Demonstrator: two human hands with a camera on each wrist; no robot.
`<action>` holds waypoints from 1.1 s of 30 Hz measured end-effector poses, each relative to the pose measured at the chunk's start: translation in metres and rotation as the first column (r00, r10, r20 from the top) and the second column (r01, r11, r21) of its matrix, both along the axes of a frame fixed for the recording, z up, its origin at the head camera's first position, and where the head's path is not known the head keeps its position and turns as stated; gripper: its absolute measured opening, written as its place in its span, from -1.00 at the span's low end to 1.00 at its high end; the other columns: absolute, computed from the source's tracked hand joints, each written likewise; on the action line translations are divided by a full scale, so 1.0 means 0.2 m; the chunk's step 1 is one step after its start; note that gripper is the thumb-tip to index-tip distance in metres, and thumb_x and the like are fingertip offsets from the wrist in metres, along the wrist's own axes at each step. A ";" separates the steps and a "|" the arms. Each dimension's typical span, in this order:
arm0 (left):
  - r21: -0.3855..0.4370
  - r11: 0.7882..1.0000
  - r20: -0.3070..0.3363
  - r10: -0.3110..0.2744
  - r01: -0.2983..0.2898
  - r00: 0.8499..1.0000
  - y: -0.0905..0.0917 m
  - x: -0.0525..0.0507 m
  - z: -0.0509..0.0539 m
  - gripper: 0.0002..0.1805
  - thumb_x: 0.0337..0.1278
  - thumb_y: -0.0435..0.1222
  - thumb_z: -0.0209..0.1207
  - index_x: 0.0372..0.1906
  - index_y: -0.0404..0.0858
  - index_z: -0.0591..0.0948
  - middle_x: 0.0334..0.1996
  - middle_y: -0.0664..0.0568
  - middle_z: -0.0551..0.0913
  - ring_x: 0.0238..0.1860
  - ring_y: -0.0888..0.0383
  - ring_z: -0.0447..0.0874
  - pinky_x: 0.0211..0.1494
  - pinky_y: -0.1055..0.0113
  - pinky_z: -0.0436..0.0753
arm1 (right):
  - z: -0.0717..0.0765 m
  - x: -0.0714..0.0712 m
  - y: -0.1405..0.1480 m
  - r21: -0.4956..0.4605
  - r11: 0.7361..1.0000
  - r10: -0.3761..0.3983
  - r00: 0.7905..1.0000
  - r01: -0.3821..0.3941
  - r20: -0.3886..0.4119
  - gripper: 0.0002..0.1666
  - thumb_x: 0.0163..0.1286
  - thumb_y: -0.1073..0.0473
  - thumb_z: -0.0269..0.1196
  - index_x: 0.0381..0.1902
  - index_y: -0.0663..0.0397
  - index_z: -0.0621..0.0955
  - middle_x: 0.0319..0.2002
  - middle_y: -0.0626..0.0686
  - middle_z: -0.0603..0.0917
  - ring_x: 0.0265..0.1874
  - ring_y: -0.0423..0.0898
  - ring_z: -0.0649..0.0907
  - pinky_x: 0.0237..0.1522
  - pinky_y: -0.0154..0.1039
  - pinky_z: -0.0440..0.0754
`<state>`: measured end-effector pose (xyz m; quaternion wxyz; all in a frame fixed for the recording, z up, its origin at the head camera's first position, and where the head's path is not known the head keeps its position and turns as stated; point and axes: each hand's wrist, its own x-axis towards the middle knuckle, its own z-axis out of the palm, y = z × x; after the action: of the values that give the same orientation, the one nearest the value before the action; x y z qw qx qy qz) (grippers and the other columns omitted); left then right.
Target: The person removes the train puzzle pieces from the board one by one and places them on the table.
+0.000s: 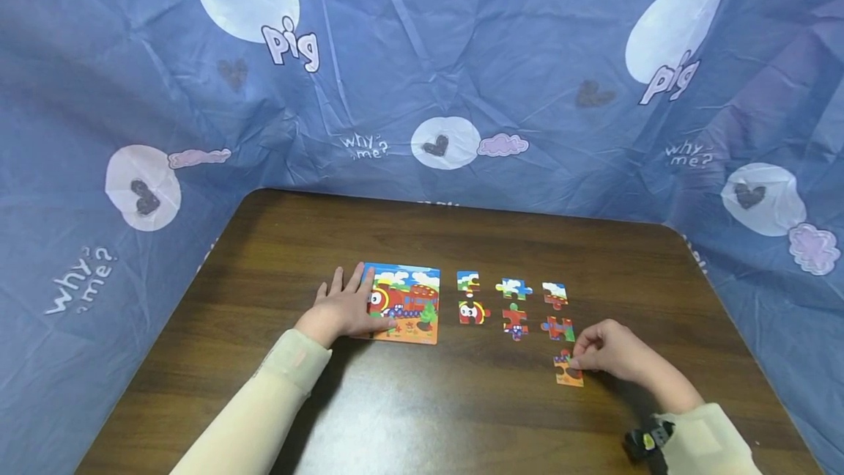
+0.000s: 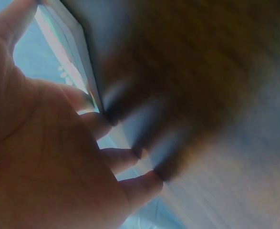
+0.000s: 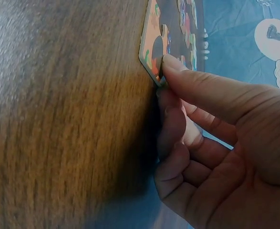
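Observation:
My left hand (image 1: 346, 308) lies with spread fingers over the left edge of a square picture board (image 1: 418, 336) showing a red train. In the left wrist view, the fingertips (image 2: 151, 177) touch the wooden surface beside the board's edge. At the lower right, my right hand (image 1: 609, 349) pinches an orange jigsaw piece (image 1: 563, 378) between thumb and forefinger. The right wrist view shows the thumb (image 3: 175, 64) on top of this piece (image 3: 151, 40), near its corner; the other fingers are curled below. Just above it lies a red and blue jigsaw piece (image 1: 558, 328).
More loose jigsaw pieces lie spaced out right of the board: a white-eyed red piece (image 1: 471, 311), a cloud piece (image 1: 514, 288) and several others. The brown wooden table (image 1: 461, 416) is backed by a blue printed cloth (image 1: 395, 86). A dark band (image 1: 649, 440) circles the right wrist.

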<state>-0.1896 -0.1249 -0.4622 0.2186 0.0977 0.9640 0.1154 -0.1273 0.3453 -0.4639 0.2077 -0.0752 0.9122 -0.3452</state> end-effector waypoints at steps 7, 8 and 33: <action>-0.002 1.000 0.000 0.000 0.000 1.000 0.00 -0.01 -0.02 0.28 0.10 0.44 0.15 0.66 -0.21 -0.10 0.63 -0.16 -0.23 0.56 -0.36 -0.34 0.45 -0.34 -0.13 | 0.01 0.00 0.01 -0.003 0.999 0.041 0.999 -0.041 -0.007 -0.81 0.22 0.18 0.51 -0.44 0.11 0.69 -0.55 -0.08 0.63 -0.54 -0.14 0.52 -0.48 -0.24 0.48; -0.006 1.000 0.003 -0.001 0.001 1.000 0.00 -0.01 -0.02 0.28 0.10 0.45 0.14 0.66 -0.20 -0.11 0.64 -0.15 -0.24 0.56 -0.35 -0.35 0.46 -0.33 -0.13 | 0.02 0.00 0.01 -0.002 0.999 0.046 0.999 -0.046 -0.002 -0.81 0.23 0.17 0.51 -0.43 0.10 0.70 -0.54 -0.08 0.62 -0.53 -0.13 0.52 -0.47 -0.23 0.48; 0.006 1.000 0.021 -0.015 0.015 1.000 -0.02 -0.04 -0.05 0.26 0.12 0.50 0.03 0.67 -0.14 -0.16 0.64 -0.13 -0.30 0.56 -0.33 -0.42 0.47 -0.31 -0.21 | 0.20 -0.13 -0.34 -0.159 0.974 0.145 0.983 -0.162 -0.112 -0.85 0.38 0.12 0.41 -0.31 0.07 0.71 -0.42 0.09 0.67 -0.50 -0.09 0.52 -0.45 -0.22 0.51</action>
<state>-0.1967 -0.1299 -0.4724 0.2291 0.1042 0.9606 0.1175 -0.1538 0.2775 -0.4233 0.1811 -0.1797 0.8806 -0.3993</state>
